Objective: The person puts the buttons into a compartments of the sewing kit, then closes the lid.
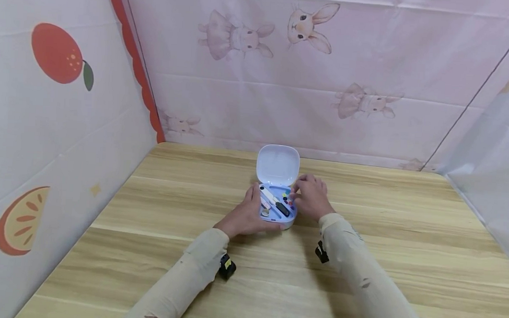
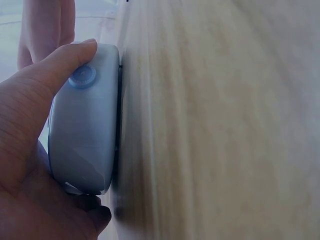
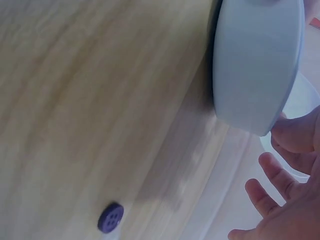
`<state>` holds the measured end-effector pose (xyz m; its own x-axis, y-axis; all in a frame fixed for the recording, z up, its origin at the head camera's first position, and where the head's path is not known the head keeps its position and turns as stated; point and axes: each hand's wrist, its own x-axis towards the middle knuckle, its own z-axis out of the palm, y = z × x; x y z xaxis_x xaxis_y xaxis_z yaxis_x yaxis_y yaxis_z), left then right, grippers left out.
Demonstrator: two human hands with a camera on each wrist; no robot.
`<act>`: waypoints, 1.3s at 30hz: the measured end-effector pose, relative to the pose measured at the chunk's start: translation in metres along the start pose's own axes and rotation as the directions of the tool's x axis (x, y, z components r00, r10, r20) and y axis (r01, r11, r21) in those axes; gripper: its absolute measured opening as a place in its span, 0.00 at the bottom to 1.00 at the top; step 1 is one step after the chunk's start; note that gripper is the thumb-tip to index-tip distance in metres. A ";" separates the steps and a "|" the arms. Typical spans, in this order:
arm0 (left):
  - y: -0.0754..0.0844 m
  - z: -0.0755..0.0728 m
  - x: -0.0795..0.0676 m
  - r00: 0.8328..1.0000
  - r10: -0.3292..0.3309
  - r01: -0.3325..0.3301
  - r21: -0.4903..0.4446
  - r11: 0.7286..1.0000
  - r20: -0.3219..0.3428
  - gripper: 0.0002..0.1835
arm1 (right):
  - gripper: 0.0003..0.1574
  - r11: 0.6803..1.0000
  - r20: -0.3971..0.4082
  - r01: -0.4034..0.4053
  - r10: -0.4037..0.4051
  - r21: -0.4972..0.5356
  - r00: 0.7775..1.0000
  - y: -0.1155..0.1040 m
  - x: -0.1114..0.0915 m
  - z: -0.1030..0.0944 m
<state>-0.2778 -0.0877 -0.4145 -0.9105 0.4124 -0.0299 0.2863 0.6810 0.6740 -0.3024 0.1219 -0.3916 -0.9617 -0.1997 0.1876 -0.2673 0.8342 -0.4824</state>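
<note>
A pale blue box (image 2: 84, 135) is seen near the middle of the head view, set on a wood-grained table (image 1: 146, 244), with its lid (image 1: 277, 164) raised upright at the back. Its left side and front are gripped by the left hand (image 1: 249, 216), the fingers being bent along the side; in the left wrist view the thumb is laid across the front wall, just beside a round blue knob (image 2: 82, 76). The right hand (image 1: 313, 196) is held at the box's right edge, just right of the frame's middle. In the right wrist view its thumb is brought close to the rim and its other fingers are loosely spread at the lower right; whether anything is pinched cannot be told.

Inside the box, a white and black tool (image 1: 283, 209) is laid slantwise, with a gold-toned round piece (image 1: 265, 212) at lower left and small coloured buttons (image 1: 285, 199) at right. A dark four-holed button (image 3: 111, 218) is shown on the table at the lower left of the right wrist view. The upper part of the head view is filled by a pink sheet (image 1: 372, 50) printed with rabbits
</note>
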 end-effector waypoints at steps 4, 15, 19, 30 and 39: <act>0.000 0.000 0.000 1.000 -0.002 0.002 0.006 1.000 0.006 0.74 | 0.06 1.000 0.000 -0.011 0.011 -0.017 1.000 -0.001 0.000 0.001; -0.001 0.001 0.002 1.000 0.004 -0.004 0.014 1.000 0.003 0.72 | 0.07 0.998 -0.018 -0.063 0.063 -0.019 0.998 -0.004 0.000 0.001; -0.002 0.001 0.003 1.000 0.019 -0.019 0.006 1.000 -0.005 0.70 | 0.08 0.998 -0.033 -0.064 0.063 -0.026 0.997 -0.003 0.000 0.002; -0.003 0.000 0.004 1.000 0.030 -0.030 0.007 1.000 -0.008 0.70 | 0.08 0.998 -0.031 -0.060 0.059 -0.028 0.998 -0.003 0.000 0.001; -0.002 0.000 0.004 1.000 0.015 -0.015 -0.011 1.000 -0.003 0.70 | 0.08 0.996 -0.012 -0.080 0.080 -0.028 0.997 -0.004 0.000 0.001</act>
<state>-0.2818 -0.0875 -0.4162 -0.9070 0.4207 -0.0170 0.2969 0.6676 0.6828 -0.3014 0.1183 -0.3910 -0.9792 -0.1262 0.1587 -0.1875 0.8614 -0.4720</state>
